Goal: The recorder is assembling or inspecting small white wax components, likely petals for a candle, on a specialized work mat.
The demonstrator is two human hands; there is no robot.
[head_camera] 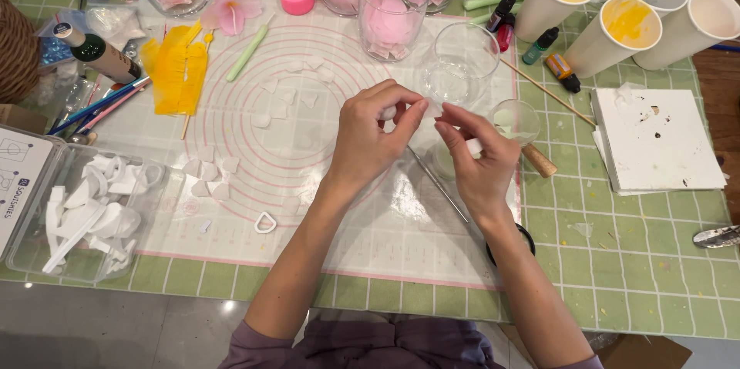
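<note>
head | left hand [368,136] and right hand [479,155] grip pinching white petal [390,112] between fingertips

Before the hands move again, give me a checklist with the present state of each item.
1. Left hand pinches a small white piece at its fingertips: ok.
2. Right hand meets the left over the mat, fingers touching the same work: ok; what it holds itself, cannot tell.
3. Cut white petals lie spread on the silicone mat, within reach: ok.
4. Thin metal tool lies flat on the mat under the right wrist, not gripped: ok.
5. Empty clear glass stands upright just behind the hands: ok.
6. Paper cup with yellow residue stands upright, away from the hands: ok.
</note>
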